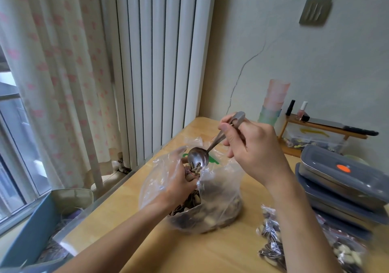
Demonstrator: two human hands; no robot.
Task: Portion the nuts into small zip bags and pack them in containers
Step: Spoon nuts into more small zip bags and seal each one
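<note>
The right hand (252,144) pinches a metal spoon (197,157), tipping striped seeds into a small clear zip bag (192,175) gripped by the left hand (179,180). Filled bags (271,239) lie near right; grey lidded containers (341,173) look unpacked.

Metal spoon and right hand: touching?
Touching. The head view shows the right hand with fingers pinched round the handle of the metal spoon, its bowl tipped over seeds at the left hand.

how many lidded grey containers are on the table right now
2, stacked at the table's right edge: the upper container with an orange spot on its lid, the lower container beneath it. More may sit beyond the frame.
</note>
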